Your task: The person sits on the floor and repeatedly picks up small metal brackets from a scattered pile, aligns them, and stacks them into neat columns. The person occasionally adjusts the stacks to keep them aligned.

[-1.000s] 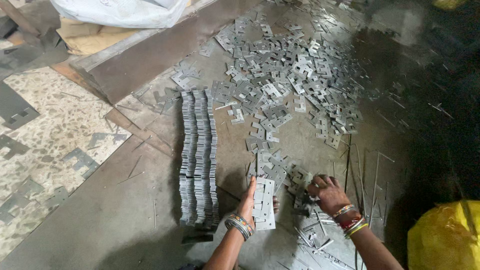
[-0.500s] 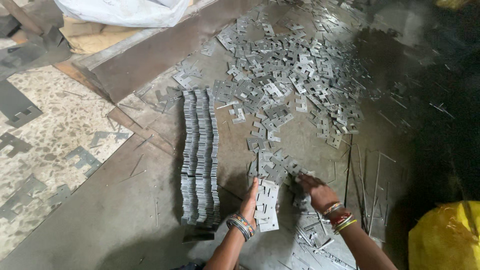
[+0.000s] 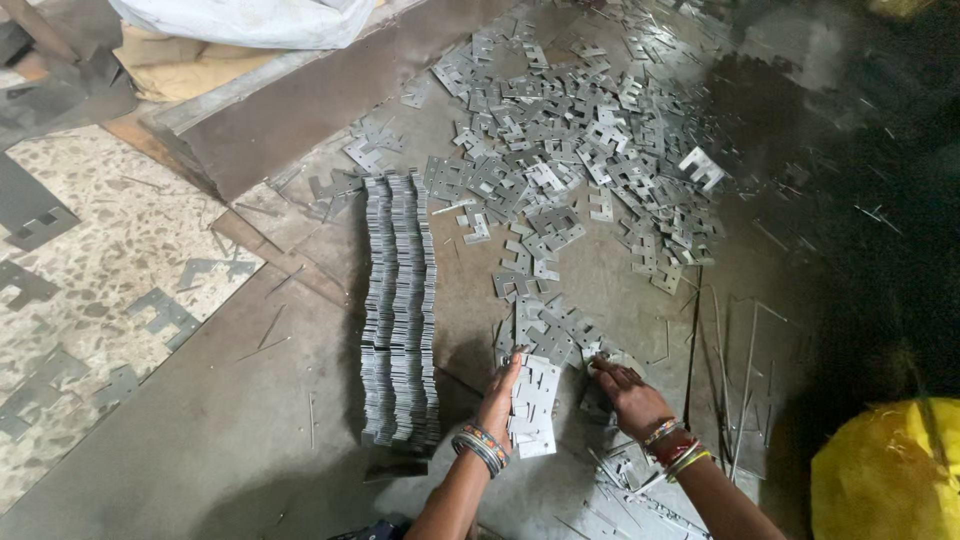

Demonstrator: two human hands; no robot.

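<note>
My left hand holds a small stack of flat grey metal plates upright on the floor, fingers along its left side. My right hand lies just to the right, fingers down on loose notched plates near the stack. A long row of stacked plates, set on edge in two lines, runs along the floor left of my left hand. A wide scatter of the same plates spreads farther away.
A dark metal sheet lies angled at the upper left, with a white sack behind it. Speckled floor with cut-out scraps is at left. A yellow bag sits at lower right. Thin metal strips lie right of my right hand.
My right hand has slid forward and left onto the loose plates near the stack. My left hand keeps the stack of plates in much the same place.
</note>
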